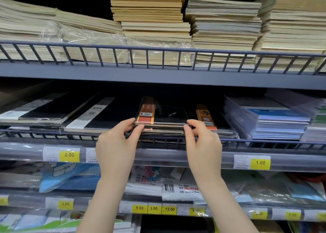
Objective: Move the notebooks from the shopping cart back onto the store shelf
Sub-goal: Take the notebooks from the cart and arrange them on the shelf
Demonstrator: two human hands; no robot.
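A black notebook with an orange band (pixel 162 115), wrapped in clear film, lies on top of a short stack on the middle shelf (pixel 53 150). My left hand (pixel 116 144) pinches the stack's near left corner. At the near right corner my right hand (pixel 202 144) pinches it, thumb on top. Both arms reach up from below. The shopping cart is out of view.
Black notebooks (pixel 98 116) lie to the left, another orange-banded one (pixel 206 118) and a blue-white stack (pixel 275 123) to the right. A low wire rail (pixel 264 143) fronts the shelf. Tall stacks of tan paper books (pixel 153 21) fill the upper shelf. Price tags and packaged goods sit below.
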